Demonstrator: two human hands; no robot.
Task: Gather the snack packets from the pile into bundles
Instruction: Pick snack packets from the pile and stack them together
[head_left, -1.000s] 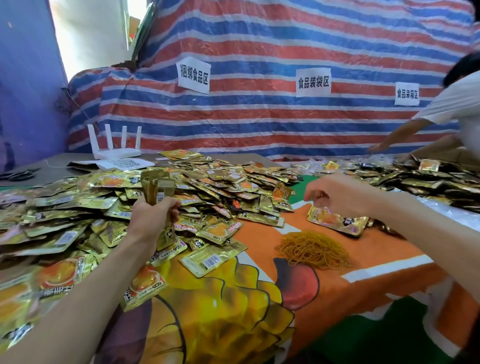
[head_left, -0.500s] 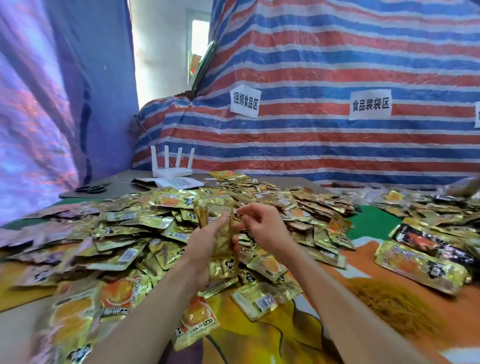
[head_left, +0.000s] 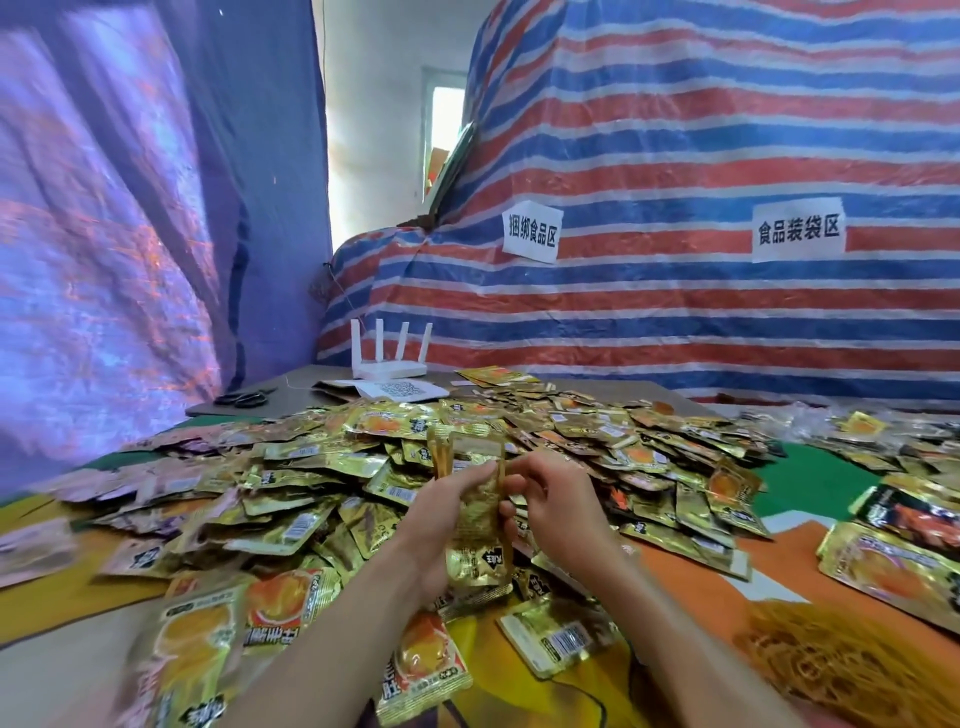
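Plainly, the left hand is gripping a stack of packets, its fingers curling round the stack's left side, while the right hand is meeting it from the other side, its fingertips bent in and pinching the right edge. The stack is sitting between the two hands, lifted off the bench and hanging just in front of the big pile lying beyond both hands. It is standing nearly upright: its long axis is running from the heel of the left hand up past the fingertips, leaning slightly away from the person, with one broad foil face turning toward the camera. The top ends are fanning apart above the left hand, so the packets are not sitting square. That is probably where the trouble is waiting: the foil is looking slick, and if the left hand is easing its grip while the right is tidying the edges, the outer packets could be sliding out and dropping among the loose ones below the hands. Reaching for the rubber bands, well off to the right of the right hand, would be leaving the stack to one hand alone, and a loose fan could be spilling then
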